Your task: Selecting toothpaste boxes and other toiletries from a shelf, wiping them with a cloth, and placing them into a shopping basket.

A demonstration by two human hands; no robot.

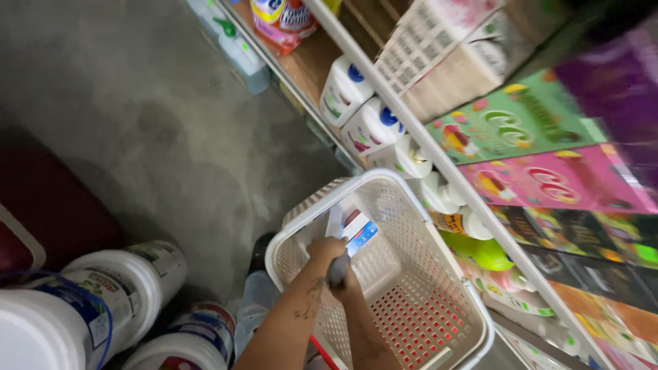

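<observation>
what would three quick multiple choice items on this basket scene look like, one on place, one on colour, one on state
1. Where is the small blue-and-white box?
A. inside the white basket
B. on the floor
C. on a bucket lid

2. What colour are the caps of the white bottles on the shelf?
A. red
B. blue
C. black

3. How full is the white basket?
A. heaped to the rim
B. nearly bare, with its red-showing mesh bottom visible
C. covered by a lid

Answers: 1 A, the box lies within the basket's walls beside the hand. 2 B, blue caps show on the bottles. 3 B, most of the perforated bottom shows.
</observation>
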